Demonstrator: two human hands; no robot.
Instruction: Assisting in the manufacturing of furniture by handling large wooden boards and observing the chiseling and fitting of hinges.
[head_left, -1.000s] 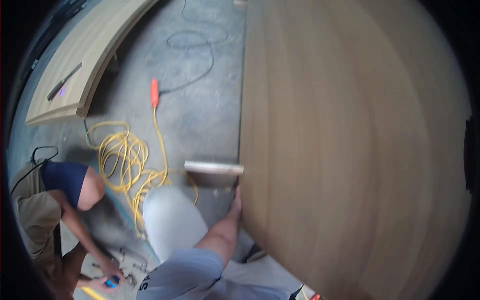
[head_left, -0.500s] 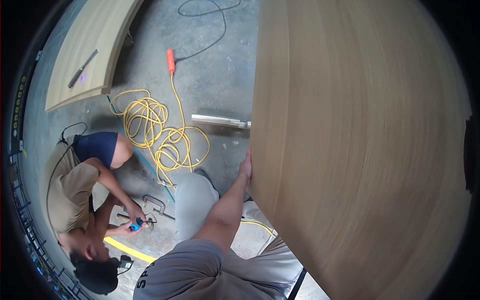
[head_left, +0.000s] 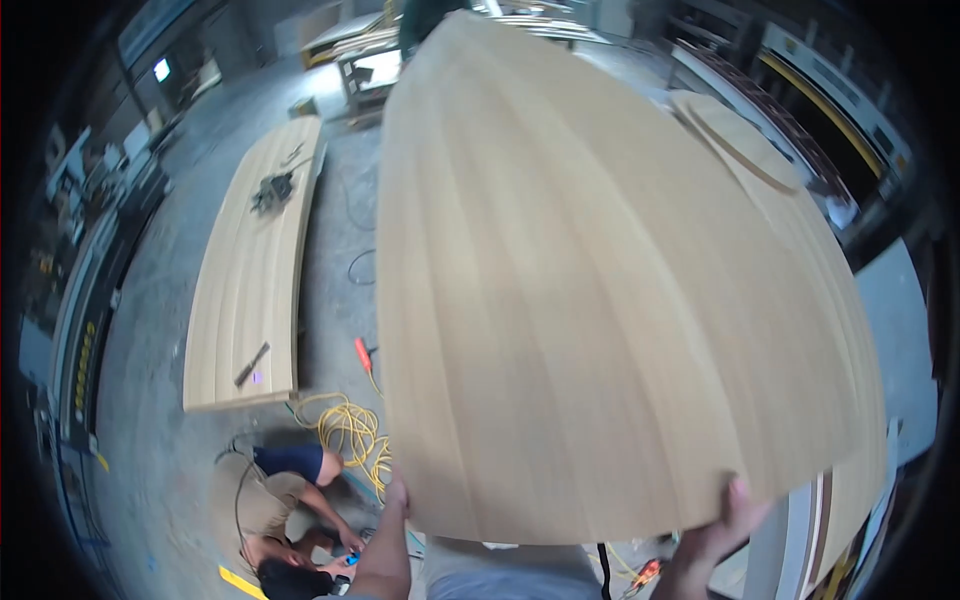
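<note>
A large pale wooden panel (head_left: 570, 300) stretches away in front of me, its near edge close to my body. My left hand (head_left: 398, 502) grips its near left corner, fingers partly hidden by the wood. Along the near edge to the right, my right hand (head_left: 735, 518) holds the panel with the thumb on top and the other fingers out of sight below. Beyond the far tip of the panel stands a dark green shape (head_left: 428, 22), too blurred to make out. Another wooden panel (head_left: 845, 400) lies lower at the right, partly covered by the one I hold.
A person (head_left: 270, 500) crouches at the lower left, holding a small blue item. Near them lie a coiled yellow cord (head_left: 348, 425) and an orange connector (head_left: 362, 353). A long wooden panel (head_left: 245, 270) at the left carries tools. An oval board (head_left: 745, 140) lies at the far right.
My view has swung up and out over the whole panel. The panel's near edge now lies across in front of me, and my right hand has come into view on it.
</note>
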